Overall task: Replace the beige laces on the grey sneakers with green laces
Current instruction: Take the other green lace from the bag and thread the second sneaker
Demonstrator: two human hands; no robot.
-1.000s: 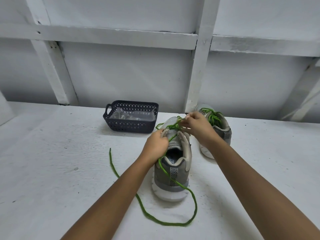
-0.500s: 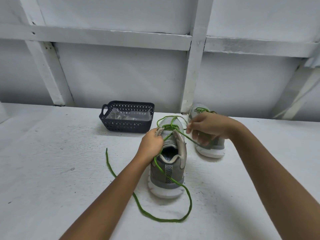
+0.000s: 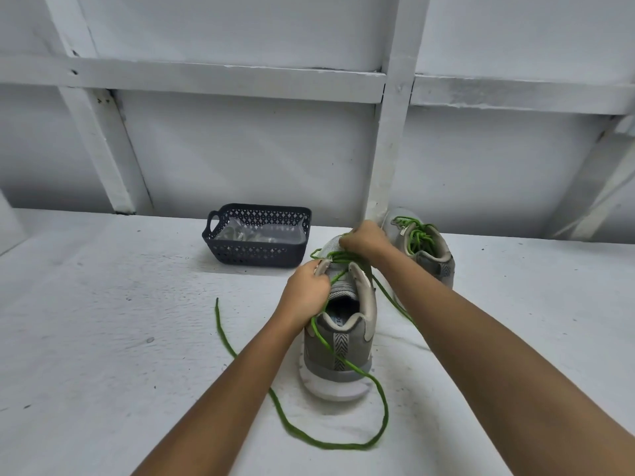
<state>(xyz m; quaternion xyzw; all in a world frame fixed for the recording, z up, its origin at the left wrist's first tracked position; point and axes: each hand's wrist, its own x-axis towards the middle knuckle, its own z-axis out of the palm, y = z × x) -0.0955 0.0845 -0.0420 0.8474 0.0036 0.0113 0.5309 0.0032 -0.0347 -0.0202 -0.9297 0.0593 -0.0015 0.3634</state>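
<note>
White panelled wall w/ crossed beams at the back, white table in front of it. Near grey sneaker stands upright mid-table, heel toward the camera, toe toward the wall. Dark lattice basket sits to its left-rear, apart from it, w/ a clear plastic bag inside; bag's contents too blurry to tell. 2nd grey sneaker is just behind-right of the near one, by the wall, already threaded w/ a green lace. On the near sneaker a long green lace crosses the front eyelets only. One end runs out under the left hand, over the heel, and loops wide on the table to a free tip at left. The other end trails off the shoe's right side. Left hand: fingers curled tight on the shoe's left eyelet flap, holding it. Right hand: closed over the toe end of the lacing, fingers pinching the green strands there.
</note>
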